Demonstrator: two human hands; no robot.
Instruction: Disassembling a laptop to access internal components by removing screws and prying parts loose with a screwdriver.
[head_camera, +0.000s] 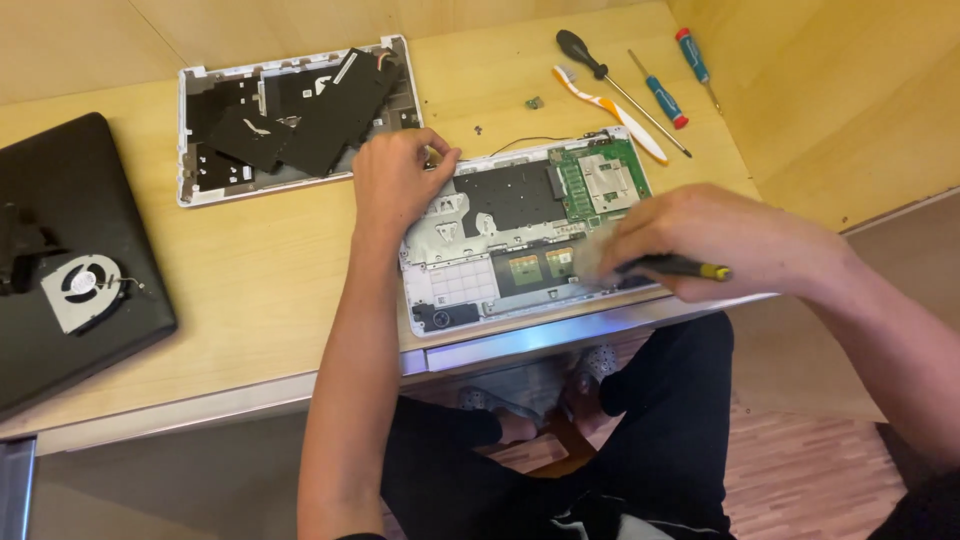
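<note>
The right hand (700, 240) has its grip closed around a black-handled tool with a yellow tip (678, 267), held low over the front right part of the opened laptop base (470, 250); its working end is blurred. The left hand (395, 180) rests with curled fingers on the base's upper left corner, pressing it to the worktop (270, 270), its grip closed on nothing I can make out. A green circuit board (600, 180) sits in the base's right rear. Behind lie 3 screwdrivers (660, 95) and a toothbrush (605, 108); to the left, a detached cover panel (290, 115), and a fan (85, 290) on a closed black laptop (60, 170).
</note>
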